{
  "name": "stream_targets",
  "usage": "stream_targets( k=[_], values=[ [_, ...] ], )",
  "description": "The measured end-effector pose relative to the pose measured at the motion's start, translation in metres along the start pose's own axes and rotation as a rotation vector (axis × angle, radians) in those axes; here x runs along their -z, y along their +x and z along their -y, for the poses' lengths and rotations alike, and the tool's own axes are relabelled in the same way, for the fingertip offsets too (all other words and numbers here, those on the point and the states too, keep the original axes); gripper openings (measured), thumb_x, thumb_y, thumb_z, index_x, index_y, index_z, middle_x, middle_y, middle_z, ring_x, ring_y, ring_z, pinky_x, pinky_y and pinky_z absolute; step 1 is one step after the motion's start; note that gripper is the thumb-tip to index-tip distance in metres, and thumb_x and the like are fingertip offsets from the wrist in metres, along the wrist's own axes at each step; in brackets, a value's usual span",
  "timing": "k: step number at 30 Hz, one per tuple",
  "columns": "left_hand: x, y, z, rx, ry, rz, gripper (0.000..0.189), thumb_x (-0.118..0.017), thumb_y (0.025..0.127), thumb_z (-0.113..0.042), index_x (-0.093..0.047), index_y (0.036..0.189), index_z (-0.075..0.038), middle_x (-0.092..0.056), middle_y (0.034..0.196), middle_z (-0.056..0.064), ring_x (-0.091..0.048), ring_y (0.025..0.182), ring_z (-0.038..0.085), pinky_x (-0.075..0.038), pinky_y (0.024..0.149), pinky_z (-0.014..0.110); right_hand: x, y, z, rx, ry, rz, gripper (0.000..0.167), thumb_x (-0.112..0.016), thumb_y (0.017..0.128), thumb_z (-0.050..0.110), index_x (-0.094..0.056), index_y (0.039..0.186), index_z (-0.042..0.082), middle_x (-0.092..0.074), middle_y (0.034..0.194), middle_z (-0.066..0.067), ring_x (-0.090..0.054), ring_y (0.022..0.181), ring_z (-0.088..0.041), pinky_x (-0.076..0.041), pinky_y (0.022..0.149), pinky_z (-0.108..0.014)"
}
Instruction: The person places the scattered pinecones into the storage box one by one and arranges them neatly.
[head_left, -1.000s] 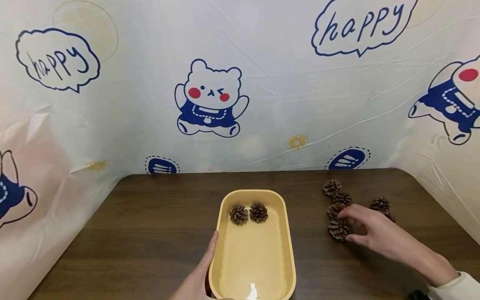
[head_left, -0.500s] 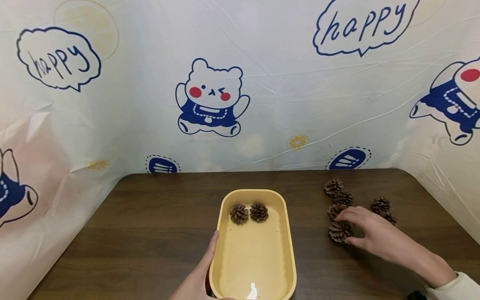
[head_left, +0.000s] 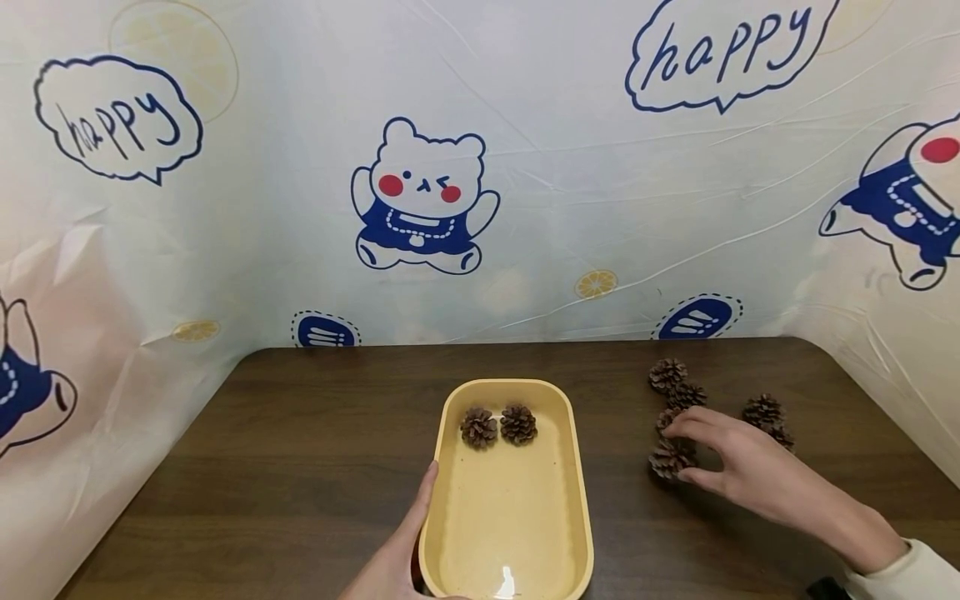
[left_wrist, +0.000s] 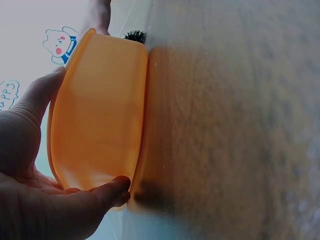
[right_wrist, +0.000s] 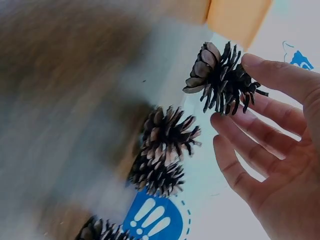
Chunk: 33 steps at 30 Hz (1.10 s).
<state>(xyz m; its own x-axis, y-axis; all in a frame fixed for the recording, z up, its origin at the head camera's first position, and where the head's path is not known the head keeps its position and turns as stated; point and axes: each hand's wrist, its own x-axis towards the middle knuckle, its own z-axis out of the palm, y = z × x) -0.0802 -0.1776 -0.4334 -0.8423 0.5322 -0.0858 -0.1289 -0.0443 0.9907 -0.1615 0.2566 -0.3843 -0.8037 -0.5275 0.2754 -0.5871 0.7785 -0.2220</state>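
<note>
My right hand [head_left: 750, 467] pinches a brown pine cone [head_left: 671, 460] between thumb and fingers. In the right wrist view this pine cone [right_wrist: 217, 77] appears raised off the tabletop, its scales spread. Just behind it, another pine cone [head_left: 666, 419] is partly covered by my fingers. A yellow rectangular tray [head_left: 502, 508] stands in front of me, holding two pine cones [head_left: 517, 425] side by side at its far end. My left hand [head_left: 393, 554] grips the tray's near left corner, thumb along the side; the left wrist view has fingers [left_wrist: 112, 192] around its near end.
Two more pine cones [head_left: 666, 375] lie farther back in the same row. Another pair [head_left: 763, 411] sits to the right, beyond my right hand. The dark wooden table [head_left: 300, 467] ends against a printed cloth backdrop [head_left: 555, 192].
My right hand has closed on the nearest pine cone of the row and shifted it slightly left and up. Left hand and tray have stayed in place.
</note>
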Motion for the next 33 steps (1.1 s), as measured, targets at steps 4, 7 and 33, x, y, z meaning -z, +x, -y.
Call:
stream_targets(
  k=[4,7,33],
  values=[
    [0.000,0.000,0.001,-0.003,-0.022,0.012,0.135,-0.085,0.088,-0.014,0.025,0.164,-0.034,0.016,0.172,0.026,-0.045,0.139,0.038,-0.056,0.097,0.030,0.002,0.004,0.006,0.041,0.009,-0.037,0.042,-0.091,0.079,0.014,-0.076,0.118,0.013,-0.070,0.120,0.002,-0.071,0.105,-0.022,-0.061,0.082,-0.038],
    [0.000,0.001,0.001,0.002,-0.034,0.017,0.134,-0.084,0.088,-0.015,0.025,0.164,-0.036,0.017,0.172,0.025,-0.043,0.142,0.038,-0.056,0.098,0.031,0.004,0.008,0.012,0.064,0.005,-0.060,0.042,-0.091,0.079,0.013,-0.076,0.118,0.013,-0.070,0.119,0.003,-0.071,0.104,-0.021,-0.061,0.080,-0.037],
    [0.004,0.003,0.006,-0.057,-0.008,0.048,0.134,-0.084,0.087,-0.017,0.025,0.164,-0.036,0.017,0.171,0.028,-0.038,0.146,0.040,-0.055,0.100,0.031,0.015,0.053,0.081,0.201,0.156,-0.151,0.038,-0.088,0.085,0.015,-0.075,0.121,0.013,-0.067,0.117,0.007,-0.064,0.103,-0.006,-0.060,0.083,-0.030]
  ],
)
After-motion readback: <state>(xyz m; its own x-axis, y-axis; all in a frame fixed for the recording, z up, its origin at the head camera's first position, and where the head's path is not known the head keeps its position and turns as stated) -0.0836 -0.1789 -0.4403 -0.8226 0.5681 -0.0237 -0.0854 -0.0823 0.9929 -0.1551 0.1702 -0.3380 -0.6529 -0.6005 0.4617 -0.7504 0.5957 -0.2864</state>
